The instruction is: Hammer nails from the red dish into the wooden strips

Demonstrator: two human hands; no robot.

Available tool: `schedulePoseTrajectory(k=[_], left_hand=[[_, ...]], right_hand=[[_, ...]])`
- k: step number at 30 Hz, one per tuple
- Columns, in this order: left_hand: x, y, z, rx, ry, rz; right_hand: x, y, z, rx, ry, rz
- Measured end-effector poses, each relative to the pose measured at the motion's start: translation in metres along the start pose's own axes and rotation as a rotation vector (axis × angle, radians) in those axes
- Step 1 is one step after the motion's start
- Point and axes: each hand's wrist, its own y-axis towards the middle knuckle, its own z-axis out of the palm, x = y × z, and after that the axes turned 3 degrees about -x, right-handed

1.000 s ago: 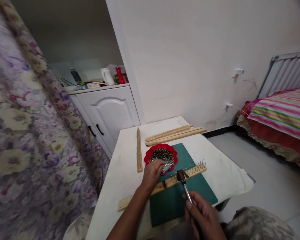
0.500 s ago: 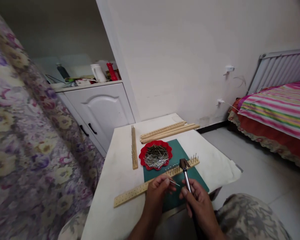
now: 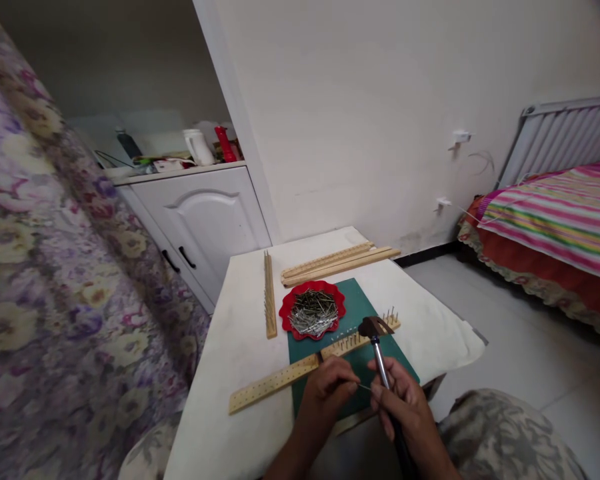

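Between thumb and fingers, my left hand (image 3: 331,387) pinches a thin nail (image 3: 364,386), whose free end reaches toward my right hand (image 3: 399,399). That right hand is closed round a claw hammer (image 3: 380,358), its dark head up and its metal shaft rising from the fist. Behind both hands a wooden strip (image 3: 275,383) lies slantwise, partly on a green mat (image 3: 351,293). Small holes or dots mark its left part, and several nails stand upright in its right part. A red scalloped dish (image 3: 284,313) full of loose nails sits just beyond the strip.
More wooden strips (image 3: 340,265) lie along the back of the white table (image 3: 250,360). Another strip (image 3: 270,300) with nails in it lies at the left. A floral curtain (image 3: 80,280) hangs at far left, and a bed (image 3: 555,220) stands at right.
My left hand has moved right with the nail, bringing it close to my right hand. The hammer has shifted slightly right, its head turned a little.
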Motion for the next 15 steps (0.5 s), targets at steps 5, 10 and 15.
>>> schedulePoseTrajectory(k=[5,10,15], left_hand=[[-0.010,-0.006,0.003,0.009,0.450,0.244],[-0.014,-0.013,0.007,0.057,0.476,0.240],[-0.002,-0.006,-0.003,-0.086,0.354,0.108]], right_hand=[[-0.002,-0.003,0.001,0.012,0.015,0.001],[-0.005,-0.004,0.003,0.044,0.035,0.013],[-0.006,-0.003,0.001,0.057,0.046,0.020]])
